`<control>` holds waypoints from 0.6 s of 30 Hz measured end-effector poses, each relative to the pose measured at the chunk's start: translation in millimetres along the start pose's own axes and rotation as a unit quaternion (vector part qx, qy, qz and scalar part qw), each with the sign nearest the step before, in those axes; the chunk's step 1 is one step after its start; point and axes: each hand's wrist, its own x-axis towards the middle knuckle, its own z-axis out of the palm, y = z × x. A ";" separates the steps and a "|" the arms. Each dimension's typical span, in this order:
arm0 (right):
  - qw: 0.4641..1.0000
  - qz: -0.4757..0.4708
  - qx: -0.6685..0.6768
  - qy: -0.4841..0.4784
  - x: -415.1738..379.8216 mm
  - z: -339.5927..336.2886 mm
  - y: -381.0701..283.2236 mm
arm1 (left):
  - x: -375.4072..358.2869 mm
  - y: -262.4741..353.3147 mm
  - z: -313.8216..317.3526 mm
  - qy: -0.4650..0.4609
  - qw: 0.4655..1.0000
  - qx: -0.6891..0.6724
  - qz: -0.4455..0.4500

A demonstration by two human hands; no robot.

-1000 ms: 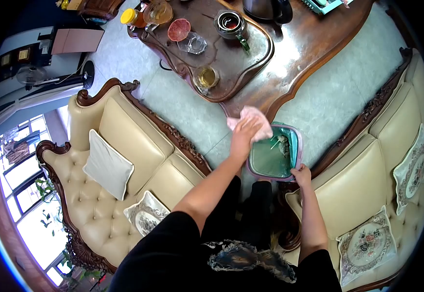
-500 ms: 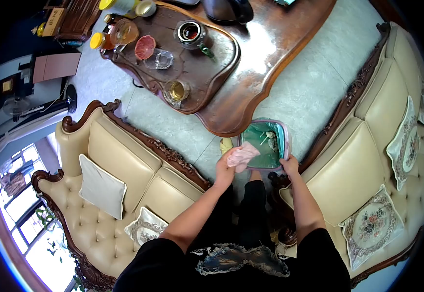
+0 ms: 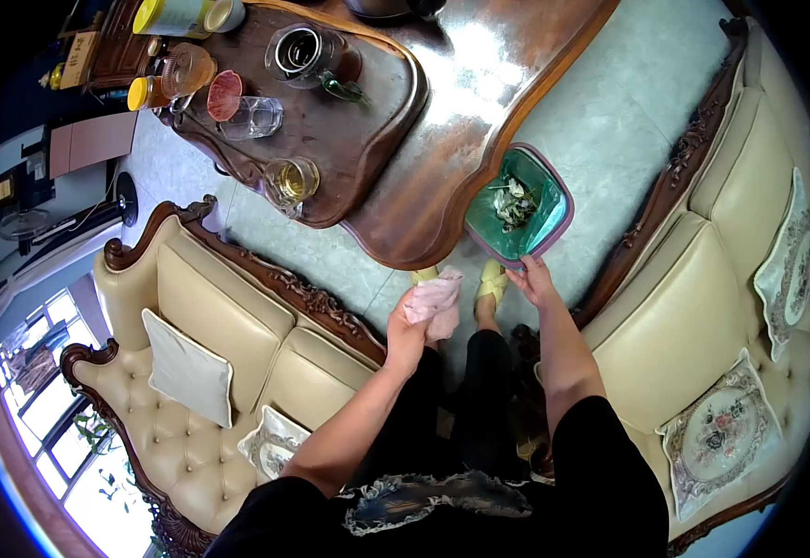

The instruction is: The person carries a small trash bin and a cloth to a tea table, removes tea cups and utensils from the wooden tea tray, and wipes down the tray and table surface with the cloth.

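A crumpled pink cloth (image 3: 435, 302) is bunched in my left hand (image 3: 408, 333), fingers closed around it, just off the tip of the wooden table. My right hand (image 3: 532, 279) grips the near rim of a trash bin (image 3: 561, 223) with a purple rim and a green liner. Inside the bin lies a small heap of pale and dark green waste (image 3: 514, 203). The bin is beside the curved edge of the table, tilted so that its opening faces me.
On the wooden table (image 3: 405, 219) sits a dark tea tray (image 3: 358, 167) with a glass teapot (image 3: 307, 58), a cup of yellowish liquid (image 3: 290, 182), a clear glass (image 3: 254, 118) and a pink bowl (image 3: 225, 96). Cream sofas (image 3: 228, 279) flank me on both sides.
My right hand has pushed the bin forward, away from me. My left hand with the pink cloth has drawn back from over the bin, toward my body and left.
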 end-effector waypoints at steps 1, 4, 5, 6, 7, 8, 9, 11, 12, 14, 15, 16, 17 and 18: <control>1.000 0.007 0.018 -0.014 12.7 1.6 6.3 | 1.2 0.7 2.3 -0.002 1.000 -0.003 0.002; 0.998 0.025 0.021 -0.048 35.3 3.7 27.4 | -1.6 -4.0 1.5 0.012 1.000 -0.005 0.004; 0.998 0.029 0.005 -0.064 38.3 3.2 35.0 | -3.6 -5.8 -0.6 0.016 1.000 -0.001 0.000; 0.997 0.034 0.007 -0.064 44.7 1.3 46.0 | -6.0 -8.1 -3.1 0.014 1.000 -0.002 -0.002; 1.000 0.017 0.004 -0.018 52.5 1.7 55.8 | -6.4 -10.1 -5.2 0.012 1.000 -0.005 -0.002; 1.000 -0.001 0.000 0.030 58.7 -0.6 62.0 | -6.0 -10.6 -8.1 0.013 1.000 -0.005 -0.004; 1.000 -0.001 0.000 0.031 57.3 1.2 62.3 | -6.0 -10.9 -11.8 0.005 1.000 0.009 -0.005; 0.996 -0.052 0.010 0.072 53.0 7.5 63.0 | -7.4 -12.5 -13.6 -0.004 1.000 0.021 -0.005; 0.996 -0.055 0.010 0.072 50.0 9.4 59.9 | -8.2 -12.9 -13.0 0.007 1.000 0.010 -0.008; 0.995 0.034 -0.072 0.067 42.7 13.0 49.8 | -7.7 -12.5 -10.1 0.015 1.000 -0.003 -0.007; 0.994 0.014 -0.101 0.042 41.5 10.5 50.2 | -8.2 -12.4 -7.7 0.020 1.000 -0.004 -0.008; 0.994 0.009 -0.103 0.043 39.3 6.8 49.2 | -8.7 -12.1 -5.0 0.025 1.000 -0.007 -0.009; 0.975 0.027 -0.219 0.029 36.5 2.9 46.4 | -8.2 -11.2 -1.5 0.021 1.000 -0.011 -0.006; 0.942 0.046 -0.332 0.017 32.5 -1.1 43.4 | -8.2 -8.0 2.9 0.032 0.999 -0.024 -0.008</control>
